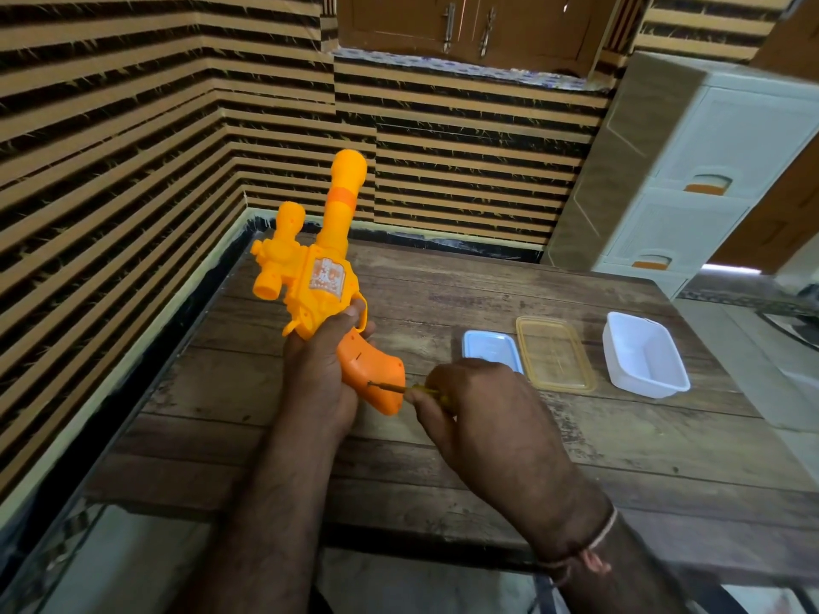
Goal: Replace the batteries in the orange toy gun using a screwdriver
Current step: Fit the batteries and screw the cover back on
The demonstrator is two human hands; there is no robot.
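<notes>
Left hand fingers wrapped round orange toy gun above counter, right hand fingers pinching screwdriver, tip at grip screw

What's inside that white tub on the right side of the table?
Nothing shows inside the white tub: its bare floor and far walls are visible. The strip just behind its near wall is hidden from this angle.

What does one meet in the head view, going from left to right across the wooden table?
Orange toy gun in the left hand → screwdriver, tip at the gun's grip → right hand → blue-rimmed lid → yellow lid → white container.
</notes>
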